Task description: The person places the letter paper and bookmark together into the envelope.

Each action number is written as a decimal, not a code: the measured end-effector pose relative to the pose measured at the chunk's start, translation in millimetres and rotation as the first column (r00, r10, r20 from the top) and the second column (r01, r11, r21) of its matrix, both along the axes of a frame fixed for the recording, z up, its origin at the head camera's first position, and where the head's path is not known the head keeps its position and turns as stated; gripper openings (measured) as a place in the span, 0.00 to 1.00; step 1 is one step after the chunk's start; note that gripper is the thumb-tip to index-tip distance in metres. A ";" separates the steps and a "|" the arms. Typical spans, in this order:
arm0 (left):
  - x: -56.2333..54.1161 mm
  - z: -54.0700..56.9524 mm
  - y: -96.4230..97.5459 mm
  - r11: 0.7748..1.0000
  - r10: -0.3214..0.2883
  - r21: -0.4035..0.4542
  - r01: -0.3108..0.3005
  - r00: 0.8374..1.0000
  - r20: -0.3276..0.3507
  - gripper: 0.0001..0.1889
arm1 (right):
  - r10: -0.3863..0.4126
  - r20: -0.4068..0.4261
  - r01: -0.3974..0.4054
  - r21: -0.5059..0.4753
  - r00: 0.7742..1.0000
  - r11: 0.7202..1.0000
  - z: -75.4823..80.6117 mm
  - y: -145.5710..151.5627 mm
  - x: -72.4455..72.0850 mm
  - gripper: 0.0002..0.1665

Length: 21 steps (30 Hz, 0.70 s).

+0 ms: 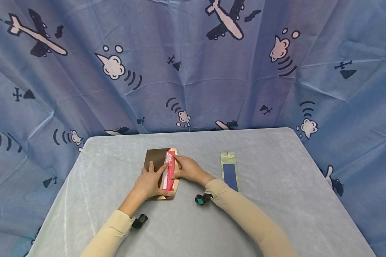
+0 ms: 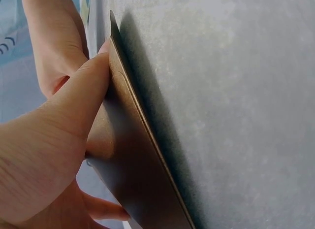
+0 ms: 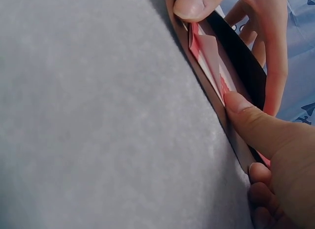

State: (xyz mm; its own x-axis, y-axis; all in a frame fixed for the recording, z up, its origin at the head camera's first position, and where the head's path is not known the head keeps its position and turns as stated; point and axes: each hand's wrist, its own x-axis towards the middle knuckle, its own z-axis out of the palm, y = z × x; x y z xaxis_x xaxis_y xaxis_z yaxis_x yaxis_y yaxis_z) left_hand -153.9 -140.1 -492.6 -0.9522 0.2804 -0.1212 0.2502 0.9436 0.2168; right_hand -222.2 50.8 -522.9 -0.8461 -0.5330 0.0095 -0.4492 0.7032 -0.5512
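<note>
A brown envelope (image 1: 155,157) with a tan flap along its right side lies on the table. A slim red-and-white paper packet (image 1: 171,166) sits lengthwise at its opening; the right wrist view shows a lifted corner on this packet (image 3: 209,54). My left hand (image 1: 149,182) is spread over the envelope, index finger reaching the packet and thumb at the lower edge near the flap. In the left wrist view that thumb (image 2: 81,93) presses the envelope's edge. My right hand (image 1: 189,169) pinches the packet's right side, its thumb (image 3: 246,113) on the paper and other fingertips by the envelope's edge.
A green-bordered card or pack with a dark blue panel (image 1: 229,175) lies to the right, its lower end overlapped by my right sleeve. A grey cloth covers the table (image 1: 115,160). Behind its far edge hangs a blue curtain (image 1: 154,53) with airplane prints.
</note>
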 end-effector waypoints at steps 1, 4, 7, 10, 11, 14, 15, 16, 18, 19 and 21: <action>0.0 -0.2 0.0 1.000 0.000 0.001 0.000 1.000 0.000 0.61 | 0.003 -0.006 -0.003 0.001 1.000 1.000 0.1 -0.1 0.0 0.57; 0.0 -0.6 0.1 1.000 0.001 0.007 -0.001 1.000 -0.007 0.62 | 0.013 -0.028 -0.013 0.003 1.000 1.000 -0.5 -0.2 -0.5 0.56; 0.0 -1.1 0.0 1.000 0.003 0.014 -0.003 1.000 -0.010 0.62 | 0.021 -0.041 -0.021 0.005 0.999 1.000 -0.8 -0.2 -0.8 0.55; 0.2 -0.7 0.4 1.000 0.008 0.017 -0.008 1.000 -0.006 0.62 | 0.020 -0.039 -0.020 0.002 0.999 1.000 -0.3 -0.1 -0.4 0.55; 0.0 -0.6 0.6 1.000 0.010 0.015 -0.010 1.000 -0.003 0.62 | 0.018 -0.034 -0.018 0.004 0.999 1.000 0.1 -0.2 -0.3 0.55; 0.2 0.2 1.2 1.000 0.014 0.011 -0.014 1.000 0.005 0.62 | 0.014 -0.031 -0.014 0.008 0.999 1.000 0.5 -0.7 -0.4 0.55; 0.1 0.5 1.4 1.000 0.015 0.008 -0.015 1.000 0.008 0.62 | 0.013 -0.030 -0.013 0.011 0.999 1.000 0.7 -1.0 -0.4 0.55; 0.1 0.6 1.6 1.000 0.015 0.006 -0.015 1.000 0.012 0.62 | 0.013 -0.030 -0.012 0.013 0.999 1.000 0.8 -1.2 -0.4 0.55; 0.2 0.9 1.7 1.000 0.016 0.002 -0.016 1.000 0.017 0.62 | 0.012 -0.032 -0.012 0.018 0.999 1.000 0.4 -1.5 -0.4 0.55; 0.1 0.7 1.7 1.000 0.016 0.001 -0.016 1.000 0.018 0.62 | 0.012 -0.034 -0.012 0.019 0.999 1.000 0.4 -1.5 -0.3 0.56; 0.0 0.7 1.9 1.000 0.016 0.002 -0.016 1.000 0.019 0.62 | 0.012 -0.035 -0.011 0.019 0.999 1.000 0.7 -1.7 0.1 0.56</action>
State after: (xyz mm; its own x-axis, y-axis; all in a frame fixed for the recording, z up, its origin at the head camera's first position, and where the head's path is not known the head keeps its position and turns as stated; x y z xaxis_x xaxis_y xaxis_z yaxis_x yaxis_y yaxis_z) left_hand -153.9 -138.2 -491.9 -0.9542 0.2653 -0.1385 0.2309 0.9471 0.2230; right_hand -222.1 49.1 -522.2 -0.8394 -0.5427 0.0292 -0.4759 0.7079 -0.5219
